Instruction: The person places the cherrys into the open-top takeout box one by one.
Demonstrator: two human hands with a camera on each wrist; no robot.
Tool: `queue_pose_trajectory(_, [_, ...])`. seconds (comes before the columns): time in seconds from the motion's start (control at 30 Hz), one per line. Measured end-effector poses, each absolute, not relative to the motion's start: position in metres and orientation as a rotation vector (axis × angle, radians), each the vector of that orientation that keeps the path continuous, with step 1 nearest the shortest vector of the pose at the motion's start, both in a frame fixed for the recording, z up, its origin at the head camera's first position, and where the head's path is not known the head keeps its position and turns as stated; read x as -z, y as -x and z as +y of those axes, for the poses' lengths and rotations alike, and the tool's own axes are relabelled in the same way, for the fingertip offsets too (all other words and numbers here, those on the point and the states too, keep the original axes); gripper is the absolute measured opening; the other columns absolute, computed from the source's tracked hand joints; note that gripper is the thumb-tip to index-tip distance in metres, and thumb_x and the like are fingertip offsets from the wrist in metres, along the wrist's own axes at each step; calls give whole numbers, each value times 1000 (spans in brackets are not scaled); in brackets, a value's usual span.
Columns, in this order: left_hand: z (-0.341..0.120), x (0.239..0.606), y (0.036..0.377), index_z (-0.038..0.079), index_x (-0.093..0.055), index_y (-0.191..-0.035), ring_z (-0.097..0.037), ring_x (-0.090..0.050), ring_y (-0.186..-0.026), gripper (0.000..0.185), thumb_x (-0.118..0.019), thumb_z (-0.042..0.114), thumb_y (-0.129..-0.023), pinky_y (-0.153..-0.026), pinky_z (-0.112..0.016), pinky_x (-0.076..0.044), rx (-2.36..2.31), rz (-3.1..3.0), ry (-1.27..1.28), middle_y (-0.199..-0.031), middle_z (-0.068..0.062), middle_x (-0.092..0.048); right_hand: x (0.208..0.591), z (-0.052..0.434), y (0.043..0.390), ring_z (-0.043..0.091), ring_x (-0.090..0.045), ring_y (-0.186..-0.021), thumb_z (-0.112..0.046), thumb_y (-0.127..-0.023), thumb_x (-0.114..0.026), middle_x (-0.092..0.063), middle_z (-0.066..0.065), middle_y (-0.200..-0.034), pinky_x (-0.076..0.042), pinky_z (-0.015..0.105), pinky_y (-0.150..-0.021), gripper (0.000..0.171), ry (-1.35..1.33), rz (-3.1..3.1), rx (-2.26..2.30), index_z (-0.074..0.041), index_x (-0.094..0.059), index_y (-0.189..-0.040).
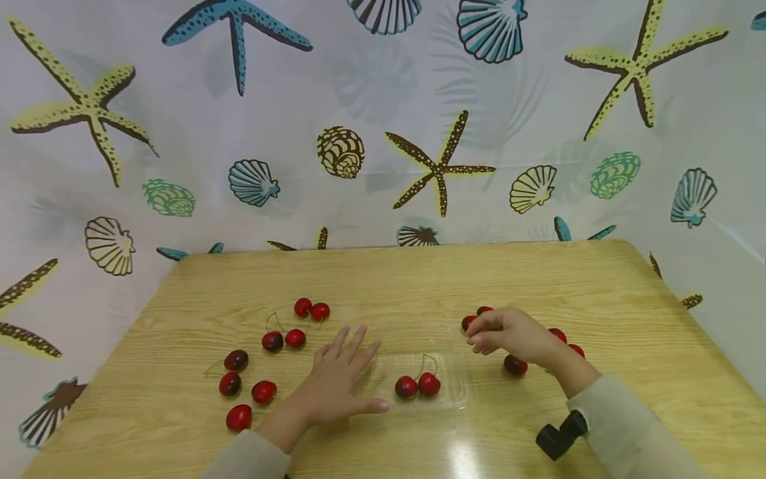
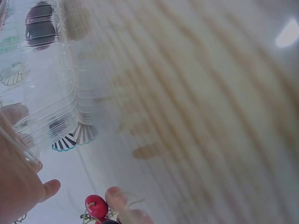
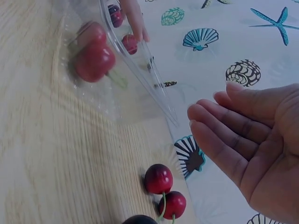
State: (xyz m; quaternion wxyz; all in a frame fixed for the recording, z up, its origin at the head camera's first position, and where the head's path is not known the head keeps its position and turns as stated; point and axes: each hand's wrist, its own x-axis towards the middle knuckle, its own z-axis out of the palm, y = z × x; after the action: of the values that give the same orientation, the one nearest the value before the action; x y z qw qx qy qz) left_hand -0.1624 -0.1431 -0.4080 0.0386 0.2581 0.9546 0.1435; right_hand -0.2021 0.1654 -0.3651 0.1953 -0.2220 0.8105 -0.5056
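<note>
Sleeves come into the head view from the bottom edge, a black wrist mount strapped on the right one. Beyond them lies the wooden table, with a curtain printed with starfish and shells hanging behind it and around its sides. A clear plastic tray sits at the middle of the table between the two hands, and a pair of red cherries joined by their stems lies inside it. The left hand rests flat on the table, fingers straight and spread, its thumb at the tray's left edge. The right hand is at the tray's right far corner, fingers loosely bent; the head view cannot show whether it pinches anything, but the right wrist view shows the palm bare, fingers relaxed and holding nothing. That same view looks through the tray wall at the blurred cherries inside and catches two more cherries on the table just below the hand. Loose cherries lie in groups on both sides: several to the left of the left hand, and a few around the right hand, partly hidden by it. The left wrist view is mostly blurred table grain, with the ribbed tray wall close up, fingertips, and one red cherry beside them.
</note>
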Motion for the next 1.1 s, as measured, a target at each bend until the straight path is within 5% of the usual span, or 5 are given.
queue_pose_trajectory(0.3, [-143,408,164,17,-19,-139,-31,9,-128,92,-51,67,-68,-92,-60,-9,-440,2920,-779,-143,-8,3,367,181,204,28,-58,-83,-20,-85,-55,-59,17,-93,-45,41,-74,27,577,2296,1454,4,-58,-98])
queue_pose_trajectory(1.1, [-145,410,164,17,-20,-139,-32,6,-128,92,-50,68,-68,-92,-60,-9,-468,2917,-778,-143,-7,2,384,216,210,27,-59,-85,-7,-89,-47,-57,22,-99,-47,34,-73,27,394,2402,1480,14,-50,-105])
